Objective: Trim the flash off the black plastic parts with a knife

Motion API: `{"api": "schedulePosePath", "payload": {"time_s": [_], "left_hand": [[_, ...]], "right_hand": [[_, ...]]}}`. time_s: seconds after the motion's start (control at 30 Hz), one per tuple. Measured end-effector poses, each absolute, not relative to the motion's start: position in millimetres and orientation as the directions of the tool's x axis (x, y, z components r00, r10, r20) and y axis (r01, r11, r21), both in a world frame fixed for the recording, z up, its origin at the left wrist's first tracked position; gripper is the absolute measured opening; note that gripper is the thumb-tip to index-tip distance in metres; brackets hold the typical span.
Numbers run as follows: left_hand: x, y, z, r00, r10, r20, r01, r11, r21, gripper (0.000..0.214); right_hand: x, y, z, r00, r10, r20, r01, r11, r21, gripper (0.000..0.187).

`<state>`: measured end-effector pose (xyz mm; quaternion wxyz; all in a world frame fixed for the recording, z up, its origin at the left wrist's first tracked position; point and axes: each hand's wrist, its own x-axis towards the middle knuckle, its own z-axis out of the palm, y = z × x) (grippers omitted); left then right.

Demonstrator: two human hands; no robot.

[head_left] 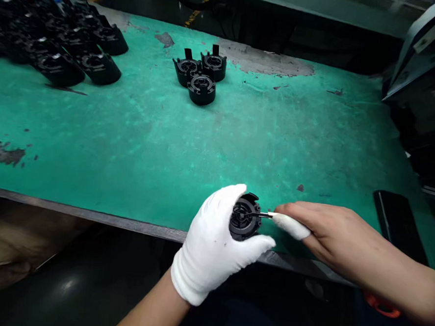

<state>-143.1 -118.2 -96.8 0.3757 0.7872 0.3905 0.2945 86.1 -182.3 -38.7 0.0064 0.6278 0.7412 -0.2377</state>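
My left hand (216, 241), in a white glove, is wrapped round a round black plastic housing (244, 218) near the front edge of the bench. Concentric rings show on the housing's upper face, and a tab stands at its far rim. From the right, my right hand (305, 225) pinches a thin metal tool (264, 215), its thumb in a white finger cover. The tool's tip reaches over the middle of the housing; its exact kind is hidden by the fingers.
The worn green bench top (138, 138) spreads beneath. Three similar black housings (202, 89) stand together farther back, and a cluster of several more (57, 64) fills the far left. A flat black object (400, 226) lies at right, below dark machinery (427, 107). Orange handles (381, 306) show underneath.
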Motion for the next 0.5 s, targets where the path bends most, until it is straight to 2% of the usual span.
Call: {"api": "schedulePosePath", "payload": {"time_s": [0.13,0.33,0.5], "left_hand": [[-143,-119,-97,0.517,0.847,0.126,0.427,-0.382,0.82,0.081],[-143,-119,-97,0.52,0.84,0.153,0.426,-0.411,0.806,0.081],[-143,-119,-97,0.521,0.843,0.131,0.445,-0.4,0.801,0.082]], "right_hand": [[85,-176,-39,-0.206,0.94,-0.273,0.959,0.138,-0.248,0.031],[87,-163,-35,-0.26,0.94,-0.22,0.965,0.245,-0.093,0.03],[88,-155,-32,-0.294,0.936,-0.195,0.956,0.292,-0.038,0.028]]}}
